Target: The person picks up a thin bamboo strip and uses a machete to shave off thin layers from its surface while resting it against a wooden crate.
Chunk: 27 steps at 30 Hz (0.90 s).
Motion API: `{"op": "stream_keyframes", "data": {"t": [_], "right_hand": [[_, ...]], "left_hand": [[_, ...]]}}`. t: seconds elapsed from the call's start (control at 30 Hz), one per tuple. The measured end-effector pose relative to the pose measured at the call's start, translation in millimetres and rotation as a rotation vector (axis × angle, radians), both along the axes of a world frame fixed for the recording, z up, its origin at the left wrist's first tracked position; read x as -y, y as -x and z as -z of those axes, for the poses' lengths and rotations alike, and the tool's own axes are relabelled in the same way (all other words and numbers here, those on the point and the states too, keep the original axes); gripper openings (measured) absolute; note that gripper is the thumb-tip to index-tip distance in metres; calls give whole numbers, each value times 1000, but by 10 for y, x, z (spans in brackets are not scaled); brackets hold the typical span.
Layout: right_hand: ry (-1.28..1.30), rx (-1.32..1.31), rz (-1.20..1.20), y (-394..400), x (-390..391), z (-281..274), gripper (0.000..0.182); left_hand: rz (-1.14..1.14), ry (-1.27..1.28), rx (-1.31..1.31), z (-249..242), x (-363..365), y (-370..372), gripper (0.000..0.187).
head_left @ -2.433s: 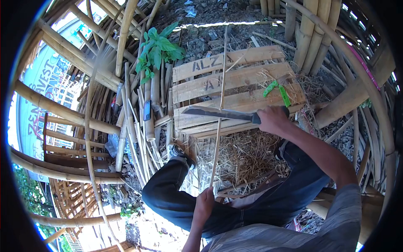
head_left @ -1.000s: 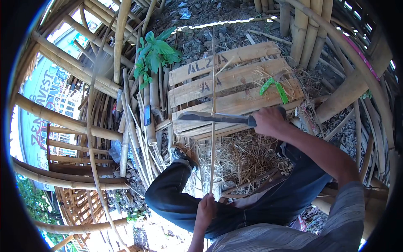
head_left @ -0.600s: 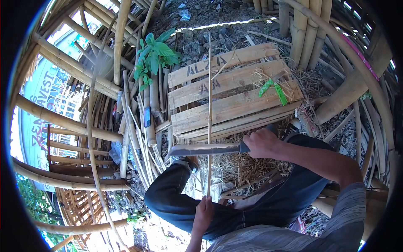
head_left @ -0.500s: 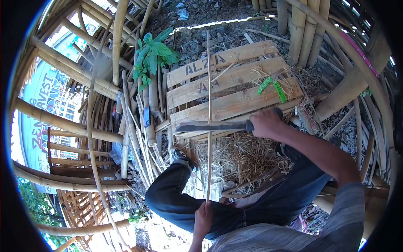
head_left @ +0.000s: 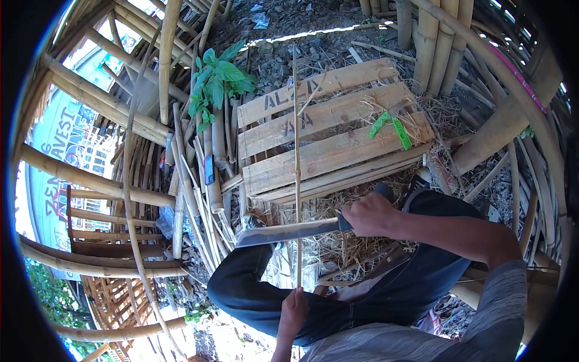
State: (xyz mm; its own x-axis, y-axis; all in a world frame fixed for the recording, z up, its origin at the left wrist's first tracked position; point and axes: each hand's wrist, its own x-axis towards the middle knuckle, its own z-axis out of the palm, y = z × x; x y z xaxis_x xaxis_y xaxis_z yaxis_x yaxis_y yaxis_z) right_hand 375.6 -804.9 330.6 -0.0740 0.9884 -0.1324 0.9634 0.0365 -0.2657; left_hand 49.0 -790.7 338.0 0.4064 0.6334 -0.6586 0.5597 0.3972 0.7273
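My right hand (head_left: pixel 369 214) is wrapped round the dark handle of a machete (head_left: pixel 277 234). Its long blade points left, tip slightly lower, and crosses a thin bamboo strip (head_left: pixel 297 145) above my knees. My left hand (head_left: pixel 294 311) is closed on the strip's near end, close against my thigh. From there the strip runs straight away from me, over a wooden crate (head_left: pixel 338 151) with black lettering. A small sliver (head_left: pixel 313 90) sticks out from the strip's far part. Straw shavings (head_left: pixel 356 241) lie below the blade, between my legs.
Green strips of plastic (head_left: pixel 391 128) rest on the crate's slats. To the left, a phone (head_left: pixel 209 170) lies among bamboo poles (head_left: pixel 214 190) beside a leafy plant (head_left: pixel 218 78). Bamboo framing (head_left: pixel 96 175) stands on the left, with thick posts (head_left: pixel 443 54) at the back right.
The machete and my right hand have come down along the strip, nearer to my left hand. The blade's tip has dipped. My left hand keeps its place.
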Motion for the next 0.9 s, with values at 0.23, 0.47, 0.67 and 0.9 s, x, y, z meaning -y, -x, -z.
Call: {"op": "stream_keyframes", "data": {"t": [0.23,0.47,0.67,0.9], "right_hand": [[-33,-9,345,-371,-153,-132,17],[-159,-23,257,-253,-26,68,13],[-229,119,235,-357,-56,19,8],[-319,193,268,-505,-75,145,6]], "left_hand": [[30,-19,46,29,-2,23,37],[-86,213,77,-27,2,194,35],[-102,501,221,-95,-48,237,37],[-89,617,289,-195,-53,87,40]]}}
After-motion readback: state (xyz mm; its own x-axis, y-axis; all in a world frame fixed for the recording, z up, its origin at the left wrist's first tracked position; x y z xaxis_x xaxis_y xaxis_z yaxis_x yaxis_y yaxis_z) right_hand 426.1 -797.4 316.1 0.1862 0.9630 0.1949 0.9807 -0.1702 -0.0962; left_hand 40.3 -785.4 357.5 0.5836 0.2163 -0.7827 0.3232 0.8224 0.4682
